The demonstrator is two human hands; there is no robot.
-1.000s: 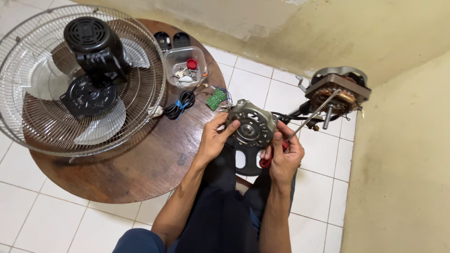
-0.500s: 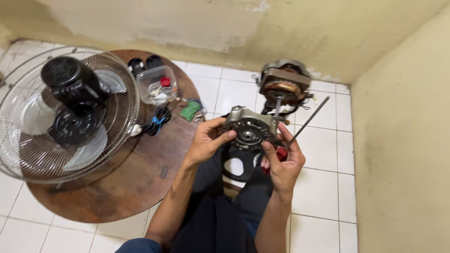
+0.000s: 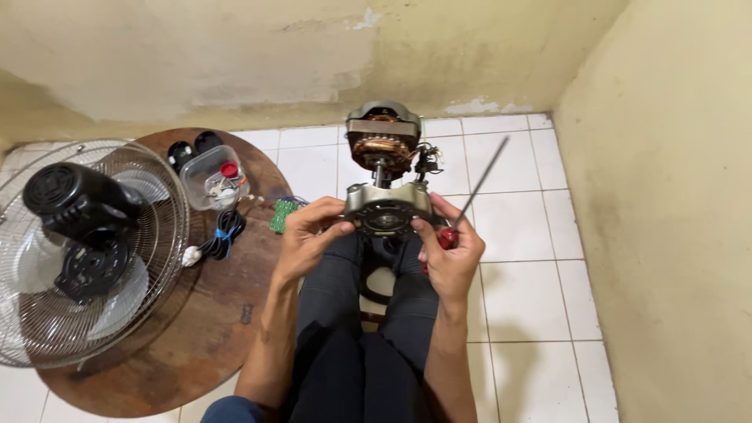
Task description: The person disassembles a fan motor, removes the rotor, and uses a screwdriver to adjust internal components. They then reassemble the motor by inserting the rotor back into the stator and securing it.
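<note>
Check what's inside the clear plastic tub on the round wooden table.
The clear plastic tub on the round wooden table holds a red cap-like piece and small pale and metallic bits, too small to identify. Whatever lies under them is hidden. Neither hand touches it.

One view only, from the camera on my head, looking steeply down past my knees to the tiled floor (image 3: 517, 282) and forward into the wall corner. It sits close above my hands, at arm's length. The round table's (image 3: 157, 345) right edge fills the lower left; no second view shares anything.
</note>
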